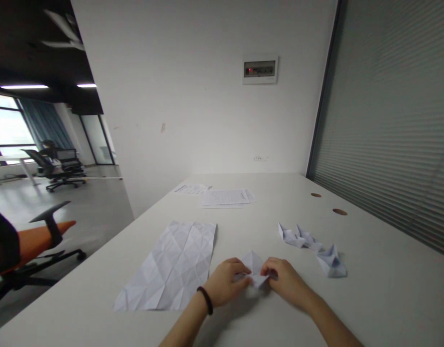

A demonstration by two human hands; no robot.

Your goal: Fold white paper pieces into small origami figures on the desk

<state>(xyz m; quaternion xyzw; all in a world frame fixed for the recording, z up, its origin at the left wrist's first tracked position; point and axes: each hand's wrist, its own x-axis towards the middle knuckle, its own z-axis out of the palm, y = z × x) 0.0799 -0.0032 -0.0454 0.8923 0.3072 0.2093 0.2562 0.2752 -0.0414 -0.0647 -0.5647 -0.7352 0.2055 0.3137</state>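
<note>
A small folded piece of white paper (255, 264) is held between my two hands, just above the white table (280, 313). My left hand (228, 281), with a dark band at the wrist, pinches its left side. On its right side, my right hand (284, 278) grips with thumb and fingers. A pointed flap stands up at the back of the paper, and my fingers hide both its sides. Left of my hands lies a large creased sheet of paper (175, 265). Several folded paper pieces (304, 239) sit to the right, one bigger folded piece (331, 262) nearest me.
Printed sheets (225, 197) lie farther back on the table, near the white wall (207, 96). Two round holes (339, 212) are cut along the right side, beside a blind-covered glass partition (388, 120). An orange chair (37, 241) stands left, and a person sits in the far background.
</note>
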